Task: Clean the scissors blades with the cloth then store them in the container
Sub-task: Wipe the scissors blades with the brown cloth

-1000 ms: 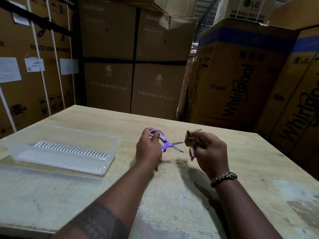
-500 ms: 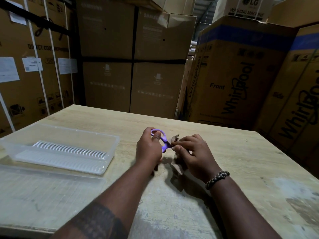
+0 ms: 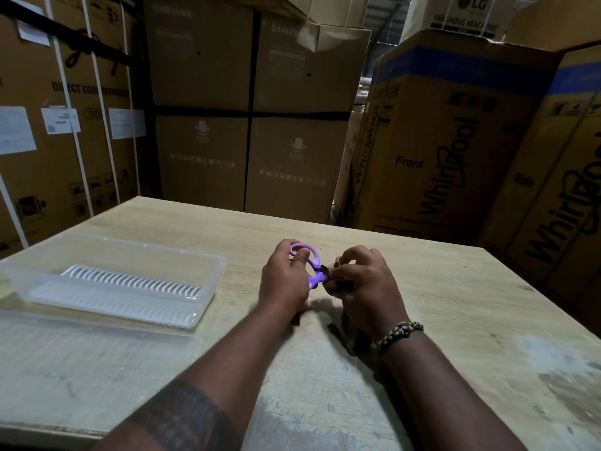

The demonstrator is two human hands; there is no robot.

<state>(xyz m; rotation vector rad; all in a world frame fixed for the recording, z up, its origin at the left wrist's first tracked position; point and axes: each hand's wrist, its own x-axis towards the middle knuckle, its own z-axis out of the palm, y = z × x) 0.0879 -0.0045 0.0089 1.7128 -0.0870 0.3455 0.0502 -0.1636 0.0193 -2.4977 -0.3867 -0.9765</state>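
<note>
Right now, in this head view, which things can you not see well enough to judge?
- Blades of the purple scissors: hidden by the right hand and the cloth it holds, so their cleanliness cannot be judged.
- Cloth: mostly covered by the right hand.
- Container: its near-left corner is cut off by the frame edge.
- Paper labels on the left boxes: too blurred to read.

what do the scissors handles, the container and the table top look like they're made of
Scissors handles: smooth matte purple plastic, judging by the uniform colour and moulded loops.
Container: translucent, slightly glossy plastic; the ribbed white insert shows through.
Table: pale wood or laminate, worn, with grain lines and whitish scuffed patches.
</note>
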